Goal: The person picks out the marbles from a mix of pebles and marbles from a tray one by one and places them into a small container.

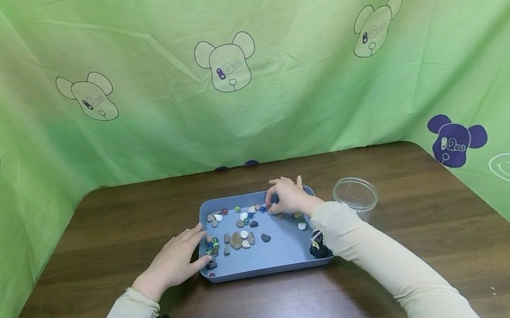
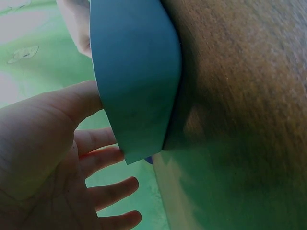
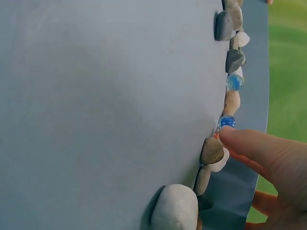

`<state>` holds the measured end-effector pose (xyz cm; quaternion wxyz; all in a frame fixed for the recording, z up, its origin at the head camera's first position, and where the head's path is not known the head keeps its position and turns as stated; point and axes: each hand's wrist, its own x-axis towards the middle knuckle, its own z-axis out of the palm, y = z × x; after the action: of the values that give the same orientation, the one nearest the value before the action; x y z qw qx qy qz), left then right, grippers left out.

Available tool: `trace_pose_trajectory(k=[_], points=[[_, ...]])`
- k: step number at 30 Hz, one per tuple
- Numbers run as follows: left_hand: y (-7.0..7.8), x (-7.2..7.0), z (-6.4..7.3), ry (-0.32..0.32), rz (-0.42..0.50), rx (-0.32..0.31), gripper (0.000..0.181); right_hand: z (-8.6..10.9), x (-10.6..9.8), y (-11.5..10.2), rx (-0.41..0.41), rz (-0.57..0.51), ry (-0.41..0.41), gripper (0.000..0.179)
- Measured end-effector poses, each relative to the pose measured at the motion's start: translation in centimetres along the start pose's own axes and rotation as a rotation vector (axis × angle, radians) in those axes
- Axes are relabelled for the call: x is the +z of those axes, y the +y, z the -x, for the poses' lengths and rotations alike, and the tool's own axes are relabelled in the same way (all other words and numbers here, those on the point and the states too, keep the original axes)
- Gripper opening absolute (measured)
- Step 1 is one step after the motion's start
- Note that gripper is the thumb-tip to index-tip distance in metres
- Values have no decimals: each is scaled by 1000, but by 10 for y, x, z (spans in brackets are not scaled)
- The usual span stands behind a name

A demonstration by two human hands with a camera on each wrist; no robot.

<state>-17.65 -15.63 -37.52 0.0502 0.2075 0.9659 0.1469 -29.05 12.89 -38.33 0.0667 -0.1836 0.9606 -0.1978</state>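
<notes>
A blue-grey tray holds pebbles and glass marbles, many of them in small groups. My left hand rests at the tray's left rim, its fingers spread; in the left wrist view the thumb and fingertips meet the wall edge. Over the far right part of the tray, my right hand pinches a red marble between thumb and fingertips. Next to that thumb in the right wrist view lies a blue marble, with a brown pebble on the other side. The red marble is mostly hidden there.
A round clear plastic container stands on the wooden table to the right of the tray. A large white pebble lies near the tray's right side. Green patterned cloth hangs behind and at both sides.
</notes>
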Motion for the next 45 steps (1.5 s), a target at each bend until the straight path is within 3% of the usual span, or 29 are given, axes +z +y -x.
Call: trace_pose_trajectory(k=[17, 28, 45], points=[[0, 2, -1, -6, -5, -1, 58, 0, 1, 1, -9, 16, 24, 7], [-1, 3, -1, -3, -7, 3, 57, 3, -15, -4, -161, -40, 86, 5], [-3, 3, -1, 5, -7, 16, 57, 11, -39, -8, -241, -43, 141, 6]])
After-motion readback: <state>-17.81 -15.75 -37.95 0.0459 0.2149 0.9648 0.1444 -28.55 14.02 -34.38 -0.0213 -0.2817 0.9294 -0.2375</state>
